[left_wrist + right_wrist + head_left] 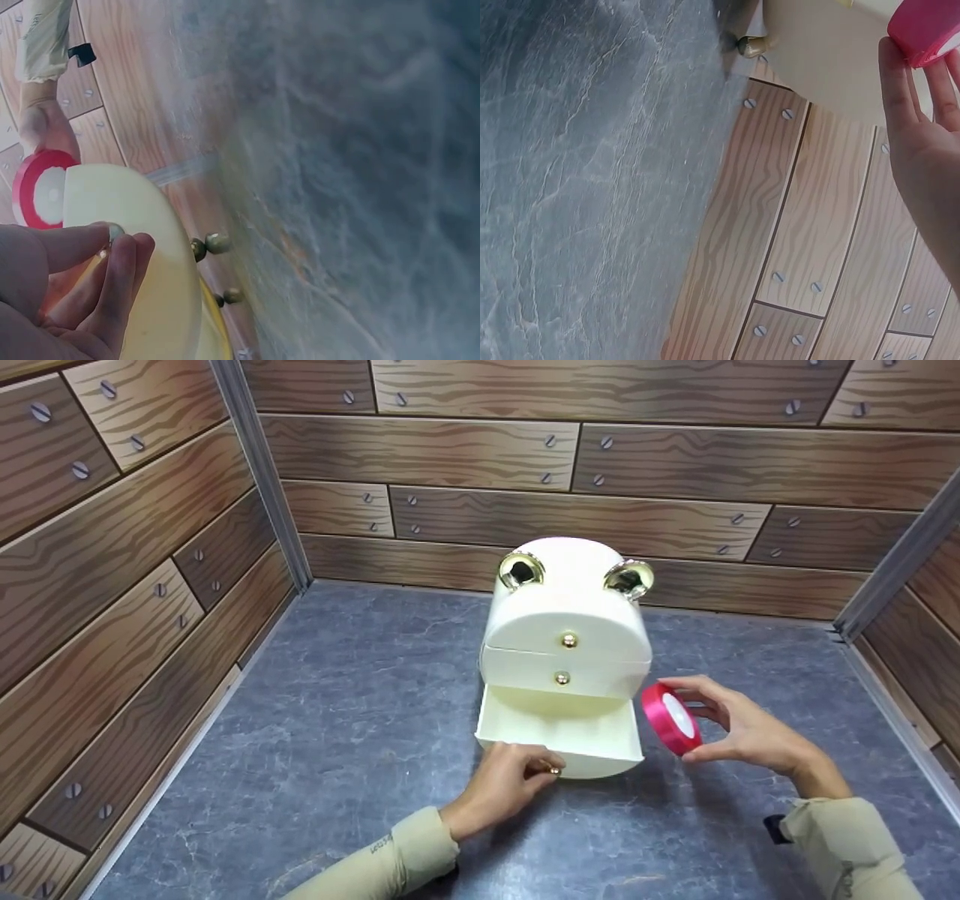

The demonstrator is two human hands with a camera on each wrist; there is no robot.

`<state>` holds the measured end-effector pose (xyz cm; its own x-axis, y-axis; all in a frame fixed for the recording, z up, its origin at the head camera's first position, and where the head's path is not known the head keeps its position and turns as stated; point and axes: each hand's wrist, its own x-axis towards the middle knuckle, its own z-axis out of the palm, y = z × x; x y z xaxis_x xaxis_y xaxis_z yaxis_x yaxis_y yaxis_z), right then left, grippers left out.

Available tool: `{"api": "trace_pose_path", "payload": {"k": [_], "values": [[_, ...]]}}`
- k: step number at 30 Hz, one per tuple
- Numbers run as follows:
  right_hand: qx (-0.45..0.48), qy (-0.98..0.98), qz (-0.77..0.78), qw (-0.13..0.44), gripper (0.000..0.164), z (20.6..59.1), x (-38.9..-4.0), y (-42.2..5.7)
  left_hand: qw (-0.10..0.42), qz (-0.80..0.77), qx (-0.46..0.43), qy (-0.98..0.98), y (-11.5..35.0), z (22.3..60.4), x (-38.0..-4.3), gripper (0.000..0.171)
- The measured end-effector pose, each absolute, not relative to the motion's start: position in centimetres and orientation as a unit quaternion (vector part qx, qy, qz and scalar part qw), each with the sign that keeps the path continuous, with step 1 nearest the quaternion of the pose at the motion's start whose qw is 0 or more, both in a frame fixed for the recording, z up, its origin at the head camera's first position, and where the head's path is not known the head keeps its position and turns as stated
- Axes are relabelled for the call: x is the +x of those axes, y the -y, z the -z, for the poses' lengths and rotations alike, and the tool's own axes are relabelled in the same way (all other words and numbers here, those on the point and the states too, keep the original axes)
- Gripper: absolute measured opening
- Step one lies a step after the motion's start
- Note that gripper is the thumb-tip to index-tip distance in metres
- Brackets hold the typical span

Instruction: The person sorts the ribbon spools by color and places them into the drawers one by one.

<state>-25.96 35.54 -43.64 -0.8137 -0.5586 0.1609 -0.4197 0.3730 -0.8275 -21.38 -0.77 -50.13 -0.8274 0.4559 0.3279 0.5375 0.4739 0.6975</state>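
A white, round-topped drawer box (570, 607) stands in the middle, its bottom drawer (555, 724) pulled out and bare inside. My left hand (504, 781) pinches the small gold knob (555, 770) on that drawer's front between thumb and fingers; the left wrist view shows the knob (114, 232) close up. In my right hand (739, 727) is a spool of bright pink-red ribbon (664, 720) with a white core, gripped at its edges by thumb and fingers. The spool is held just right of the open drawer, and the right wrist view catches the ribbon spool (922, 30) at its top corner.
Two more gold knobs mark the closed upper drawers (566, 675). On the box's top sit two gold-rimmed round ornaments (521, 571). A grey marbled tabletop (360, 682) lies beneath, bounded by wood-patterned walls (465, 457) behind and at both sides.
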Motion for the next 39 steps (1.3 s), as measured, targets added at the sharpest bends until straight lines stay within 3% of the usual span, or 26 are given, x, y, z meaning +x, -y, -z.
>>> {"api": "trace_pose_path", "payload": {"k": [11, 21, 39], "values": [[-0.315, -0.832, 0.449, 0.085, 0.096, 44.0, -26.4, -33.8, 0.058, 0.418, -0.298, 0.856, 0.6, 50.2, -21.4, 0.02], [-0.315, -0.88, 0.352, 0.048, 0.098, 44.6, -26.4, -32.2, 0.058, 0.417, -0.297, 0.857, 0.6, 50.4, -21.3, 0.021], [-0.297, -0.896, 0.328, 0.014, 0.086, 44.6, -26.2, -31.2, 0.057, 0.418, -0.3, 0.856, 0.5, 50.4, -21.4, 0.022]]}}
